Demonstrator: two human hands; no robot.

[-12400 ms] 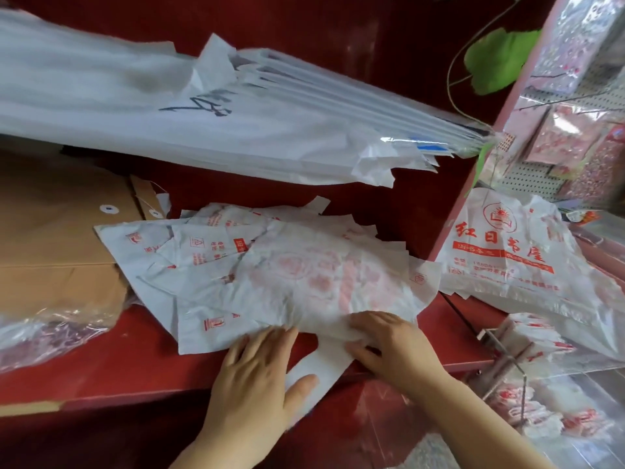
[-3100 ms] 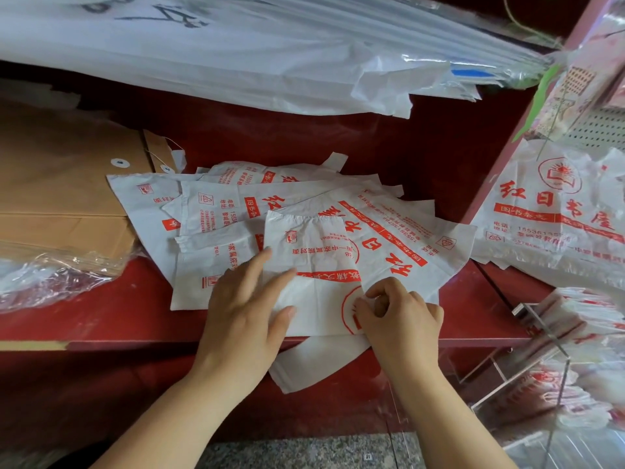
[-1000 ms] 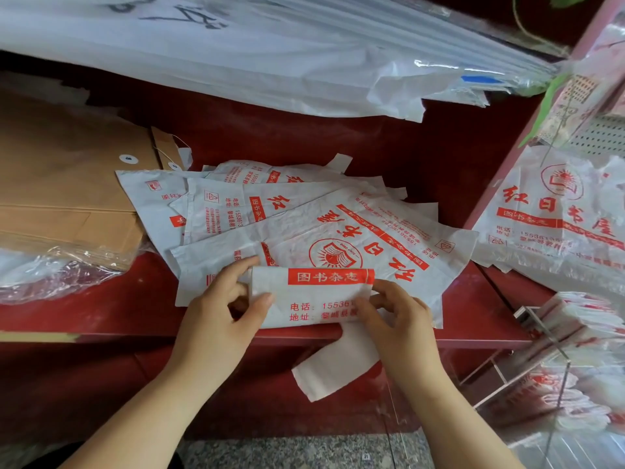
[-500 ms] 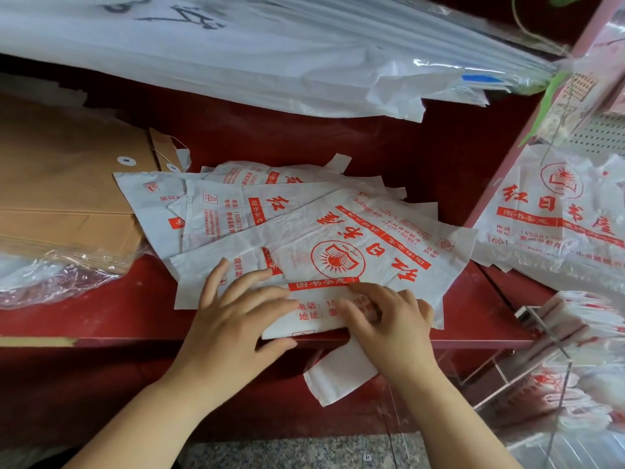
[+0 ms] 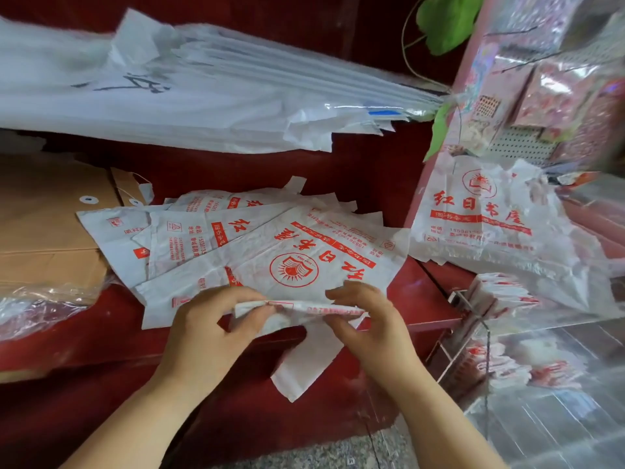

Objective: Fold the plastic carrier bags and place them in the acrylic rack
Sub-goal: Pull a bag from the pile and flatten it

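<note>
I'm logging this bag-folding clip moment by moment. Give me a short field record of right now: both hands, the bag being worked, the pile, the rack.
left hand: pinches the left end of the folded bag
right hand: pinches its right end
folded bag: narrow strip, held at the front edge of the red shelf
pile: flat printed bags fanned on the shelf behind the hands
acrylic rack: lower right, with stacked bags inside
stage: folded, not yet in the rack
</note>
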